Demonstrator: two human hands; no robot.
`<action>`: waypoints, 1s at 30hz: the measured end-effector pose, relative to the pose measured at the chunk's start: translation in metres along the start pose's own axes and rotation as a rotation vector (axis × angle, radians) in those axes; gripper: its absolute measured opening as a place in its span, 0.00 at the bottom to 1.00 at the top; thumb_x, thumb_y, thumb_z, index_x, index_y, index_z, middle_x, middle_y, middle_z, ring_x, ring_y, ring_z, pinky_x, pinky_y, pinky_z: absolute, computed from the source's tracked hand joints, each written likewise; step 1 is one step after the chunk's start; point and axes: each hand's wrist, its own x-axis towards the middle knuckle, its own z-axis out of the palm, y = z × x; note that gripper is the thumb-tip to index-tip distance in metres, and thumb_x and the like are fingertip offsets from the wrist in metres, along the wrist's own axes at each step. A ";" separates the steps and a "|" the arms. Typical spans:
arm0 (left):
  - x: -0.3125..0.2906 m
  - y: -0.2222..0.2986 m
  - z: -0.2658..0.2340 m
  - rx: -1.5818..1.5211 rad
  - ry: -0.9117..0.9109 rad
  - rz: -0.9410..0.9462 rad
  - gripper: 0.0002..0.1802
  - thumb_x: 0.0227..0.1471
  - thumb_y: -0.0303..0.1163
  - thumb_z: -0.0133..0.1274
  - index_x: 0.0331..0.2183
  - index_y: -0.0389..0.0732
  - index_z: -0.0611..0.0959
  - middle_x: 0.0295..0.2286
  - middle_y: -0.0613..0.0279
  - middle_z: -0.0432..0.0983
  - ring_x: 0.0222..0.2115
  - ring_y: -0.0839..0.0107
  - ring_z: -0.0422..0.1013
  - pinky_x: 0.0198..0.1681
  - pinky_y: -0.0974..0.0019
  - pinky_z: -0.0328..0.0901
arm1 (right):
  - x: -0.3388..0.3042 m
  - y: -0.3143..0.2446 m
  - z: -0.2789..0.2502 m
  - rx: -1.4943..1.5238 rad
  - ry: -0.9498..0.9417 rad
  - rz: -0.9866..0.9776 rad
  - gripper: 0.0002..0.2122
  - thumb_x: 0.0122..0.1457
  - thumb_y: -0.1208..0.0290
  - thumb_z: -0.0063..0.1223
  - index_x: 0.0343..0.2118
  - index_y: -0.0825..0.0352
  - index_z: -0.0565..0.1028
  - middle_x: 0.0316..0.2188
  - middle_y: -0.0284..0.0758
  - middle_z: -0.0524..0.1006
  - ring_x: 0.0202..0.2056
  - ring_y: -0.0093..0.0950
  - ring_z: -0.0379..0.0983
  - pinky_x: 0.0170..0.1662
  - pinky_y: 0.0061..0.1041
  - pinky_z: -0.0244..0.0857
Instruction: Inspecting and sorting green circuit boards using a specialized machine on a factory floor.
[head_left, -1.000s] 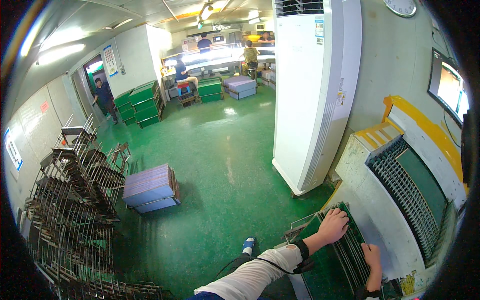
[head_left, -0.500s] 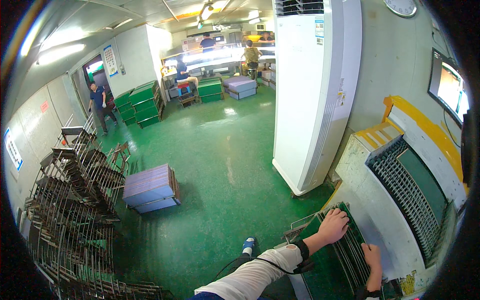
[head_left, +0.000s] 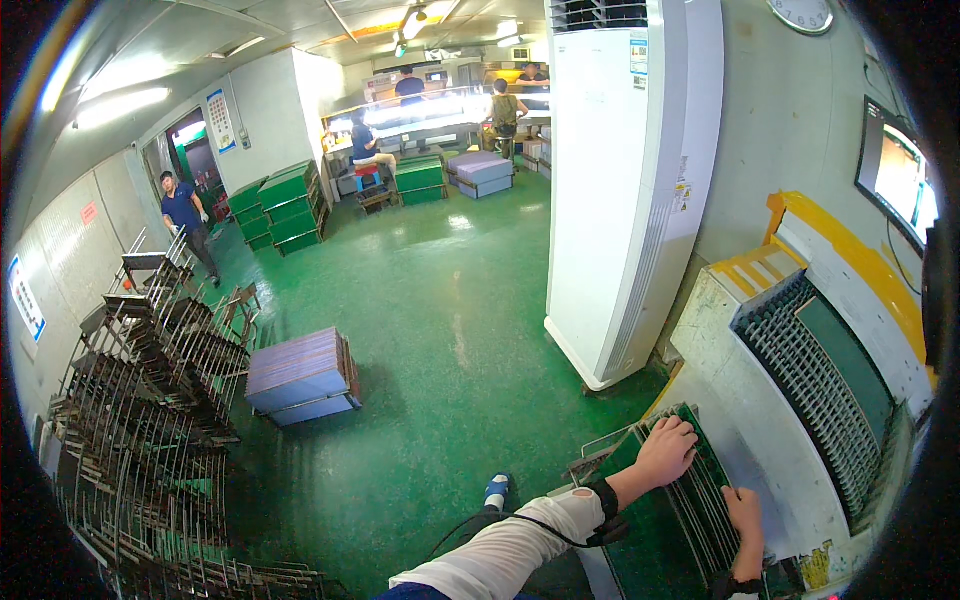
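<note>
At the lower right, a flat green board (head_left: 708,447) stands tilted on edge in a wire rack (head_left: 688,512) with thin metal bars. My left hand (head_left: 667,451) has its fingers bent over the board's far upper edge. Lower and to the right, my right hand (head_left: 743,512) is closed at the board's near right edge; its fingertips are partly hidden. More green board surface shows beneath my left forearm. Right beside the rack is a machine with a roller conveyor (head_left: 810,385), on which another dark green panel (head_left: 848,368) lies.
A tall white air conditioner (head_left: 605,210) stands beyond the rack. Metal racks (head_left: 160,400) crowd the left side, near a stack of purple-grey panels (head_left: 300,372). Green stacks (head_left: 290,205) stand farther back. One person (head_left: 185,215) is by the left doorway; several others sit or stand at the far benches.
The person by the doorway has come forward and to the left, toward the metal racks. My hands and the board stay in the same place.
</note>
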 end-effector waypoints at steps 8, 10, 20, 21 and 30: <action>-0.001 0.000 -0.002 -0.016 0.002 -0.004 0.13 0.53 0.35 0.57 0.40 0.40 0.84 0.42 0.59 0.75 0.48 0.58 0.68 0.58 0.54 0.61 | 0.002 -0.002 -0.001 -0.018 -0.024 -0.009 0.26 0.61 0.53 0.57 0.23 0.78 0.72 0.18 0.54 0.70 0.21 0.35 0.66 0.29 0.42 0.60; -0.001 -0.001 -0.001 -0.016 0.013 0.000 0.13 0.53 0.35 0.57 0.40 0.40 0.84 0.42 0.59 0.75 0.48 0.58 0.68 0.58 0.54 0.61 | 0.004 0.004 0.003 -0.015 -0.006 -0.025 0.26 0.61 0.53 0.57 0.23 0.78 0.72 0.19 0.54 0.70 0.21 0.35 0.66 0.29 0.43 0.60; -0.001 -0.002 0.003 -0.014 0.026 0.010 0.13 0.53 0.35 0.57 0.40 0.40 0.84 0.42 0.59 0.75 0.48 0.58 0.67 0.57 0.54 0.61 | 0.006 0.019 0.011 -0.022 0.044 -0.052 0.26 0.61 0.53 0.57 0.23 0.78 0.72 0.19 0.54 0.69 0.21 0.36 0.67 0.29 0.43 0.60; -0.001 -0.002 0.002 -0.010 0.020 0.008 0.13 0.53 0.35 0.57 0.40 0.40 0.84 0.42 0.59 0.75 0.48 0.58 0.67 0.58 0.54 0.61 | 0.006 0.015 0.010 -0.015 0.030 -0.050 0.26 0.61 0.53 0.57 0.23 0.78 0.72 0.19 0.54 0.69 0.21 0.35 0.67 0.29 0.42 0.60; -0.001 -0.002 -0.001 -0.005 0.000 0.001 0.13 0.53 0.35 0.58 0.40 0.41 0.84 0.43 0.59 0.75 0.48 0.58 0.67 0.58 0.54 0.60 | 0.005 0.008 0.006 0.018 0.011 -0.032 0.25 0.60 0.54 0.58 0.24 0.79 0.73 0.18 0.53 0.71 0.22 0.33 0.68 0.29 0.42 0.61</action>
